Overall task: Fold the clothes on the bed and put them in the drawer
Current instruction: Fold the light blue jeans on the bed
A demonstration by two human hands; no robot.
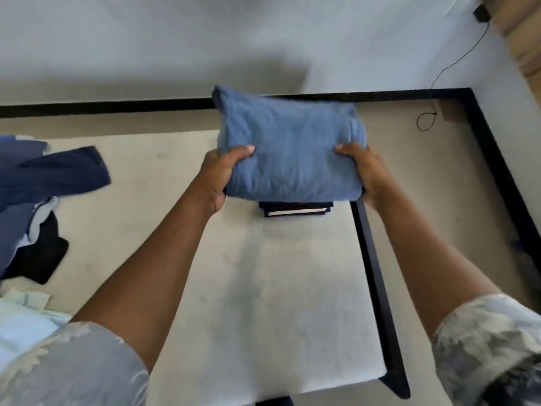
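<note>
Blue folded garment, head view: left hand and right hand each grip a side edge, thumbs on top, holding it over a dark folded stack on the mattress. Judgement: lower it level, squared to the stack, and release both sides together. Black frame runs just right of the stack; unfolded pile lies well apart on the left; drawer not in view.

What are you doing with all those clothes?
A person is folding laundry. The left hand and the right hand each grip one side of a folded blue garment, held over a small stack of dark folded clothes on the mattress. A heap of unfolded clothes lies at the left. No drawer is in view.
</note>
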